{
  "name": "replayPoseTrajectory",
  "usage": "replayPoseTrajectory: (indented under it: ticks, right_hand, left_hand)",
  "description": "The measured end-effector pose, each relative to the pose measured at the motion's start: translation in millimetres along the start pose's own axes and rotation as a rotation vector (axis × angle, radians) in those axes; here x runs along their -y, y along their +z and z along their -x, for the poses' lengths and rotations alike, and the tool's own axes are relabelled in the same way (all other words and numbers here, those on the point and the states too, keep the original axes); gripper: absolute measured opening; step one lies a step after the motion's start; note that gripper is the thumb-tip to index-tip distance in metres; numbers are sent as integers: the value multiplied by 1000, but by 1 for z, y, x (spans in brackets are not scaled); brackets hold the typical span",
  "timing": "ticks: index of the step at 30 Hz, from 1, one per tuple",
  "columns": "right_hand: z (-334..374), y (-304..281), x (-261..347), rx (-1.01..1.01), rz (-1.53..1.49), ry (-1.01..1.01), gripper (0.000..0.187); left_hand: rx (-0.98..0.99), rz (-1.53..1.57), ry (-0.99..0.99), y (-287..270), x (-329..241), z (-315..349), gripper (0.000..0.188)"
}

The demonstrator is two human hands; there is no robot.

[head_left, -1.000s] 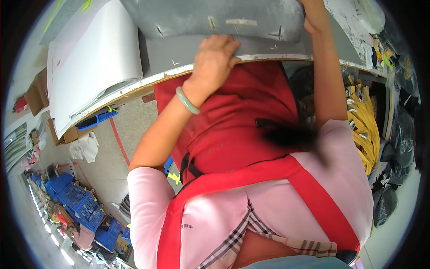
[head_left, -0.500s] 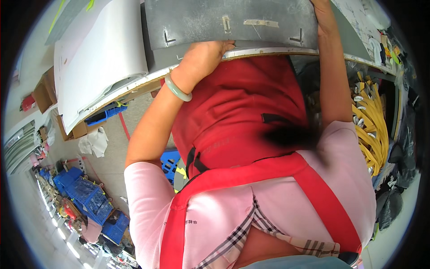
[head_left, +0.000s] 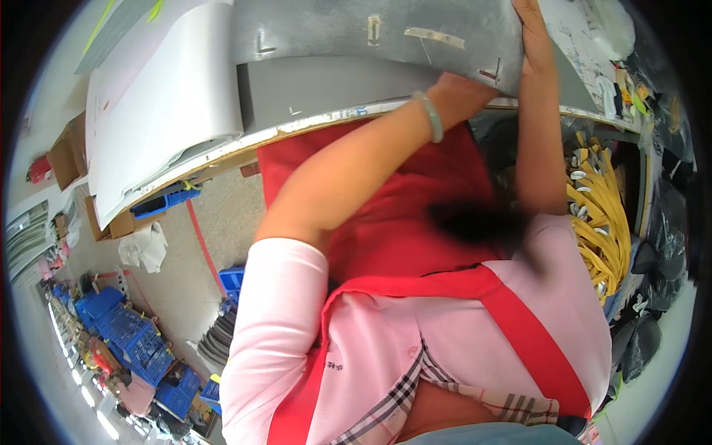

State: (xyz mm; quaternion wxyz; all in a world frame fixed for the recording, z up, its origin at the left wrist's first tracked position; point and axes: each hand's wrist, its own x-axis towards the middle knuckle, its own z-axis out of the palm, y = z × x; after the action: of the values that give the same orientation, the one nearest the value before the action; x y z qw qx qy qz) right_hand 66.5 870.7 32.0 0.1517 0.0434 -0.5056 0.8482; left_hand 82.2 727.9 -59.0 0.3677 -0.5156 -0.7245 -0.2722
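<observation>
A stiff grey template sheet (head_left: 356, 26) with L-shaped slots and strips of tape lies at the table's front, its near edge curved up. My right hand (head_left: 535, 37) is closed on its right edge, partly cut off by the top of the picture. My left hand (head_left: 466, 98), with a pale green bangle (head_left: 432, 119) at the wrist, reaches across to the template's near right corner. Its back shows, but the fingers are mostly hidden by the corner. Under the template, a flat darker grey sheet (head_left: 319, 89) with a small corner mark shows.
A thick folded white sheet stack (head_left: 163, 81) hangs over the table edge (head_left: 297, 127) on the left. Yellow straps (head_left: 599, 215) hang below the table at right, beside black plastic bags (head_left: 641, 345). Blue crates (head_left: 137, 341) stand on the floor at left.
My left hand has moved right along the near edge to the template's right corner. The template's left side has shifted up and away, uncovering more of the grey sheet beneath.
</observation>
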Motion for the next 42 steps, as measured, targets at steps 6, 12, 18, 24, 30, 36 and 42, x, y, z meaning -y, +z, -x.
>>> replayPoseTrajectory:
  ticks: [6, 12, 18, 24, 30, 36, 42]
  right_hand:
    - [13, 32, 2, -181, -2, -103, 30]
    - [21, -15, -26, -151, 19, 6, 26]
    - [43, -51, -30, -331, 21, 124, 46]
    - [47, -65, -16, -401, -74, 194, 56]
    - [38, -75, -27, -308, -79, 248, 55]
    - [36, -56, -36, -312, 65, 271, 56]
    - [3, -86, -51, -301, 340, 274, 52]
  left_hand:
    - [290, 40, -285, 32, 21, -4, 25]
    - [318, 168, -513, 22, 53, 0, 25]
    - [164, 302, -781, -34, 129, -4, 25]
    - [-193, 29, -1094, -226, 304, 33, 27]
    - [-730, -153, -1425, -466, 381, 185, 20]
    - [91, -740, -1716, -516, 361, 363, 61]
    - [472, -1169, -1489, -579, 364, 394, 85]
